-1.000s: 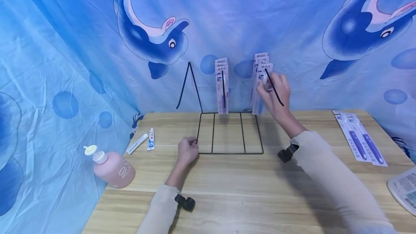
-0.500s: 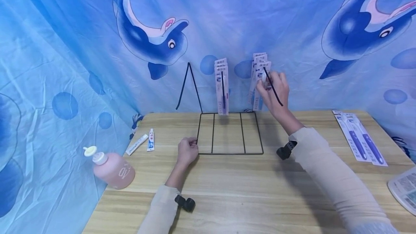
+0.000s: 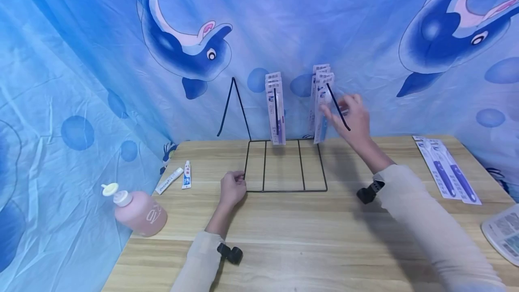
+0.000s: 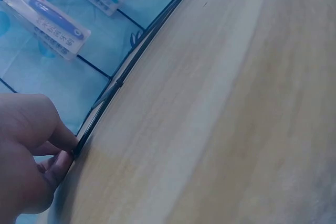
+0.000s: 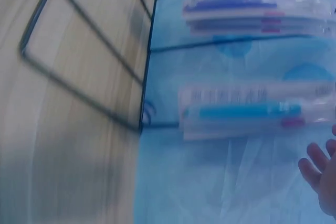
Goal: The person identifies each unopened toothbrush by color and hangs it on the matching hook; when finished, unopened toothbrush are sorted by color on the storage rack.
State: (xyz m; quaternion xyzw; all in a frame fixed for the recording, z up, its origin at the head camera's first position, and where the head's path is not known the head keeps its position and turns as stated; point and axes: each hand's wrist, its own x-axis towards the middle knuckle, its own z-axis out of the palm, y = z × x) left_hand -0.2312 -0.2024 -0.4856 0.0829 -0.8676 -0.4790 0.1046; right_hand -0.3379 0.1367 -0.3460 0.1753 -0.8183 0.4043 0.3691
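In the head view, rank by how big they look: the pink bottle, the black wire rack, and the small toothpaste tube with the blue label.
1. Black wire rack, by far the largest.
2. Pink bottle; it lies nearer the camera, which may flatter it.
3. Small toothpaste tube, clearly the smallest.

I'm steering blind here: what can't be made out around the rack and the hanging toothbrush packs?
- Right hand: motion-blurred in the head view, cut off by the edge in the right wrist view; contact with the right-hand packs unclear.
- Pack print: too small, blurred.
- Left hand: its fingertips on the wire rack hidden behind the knuckles.
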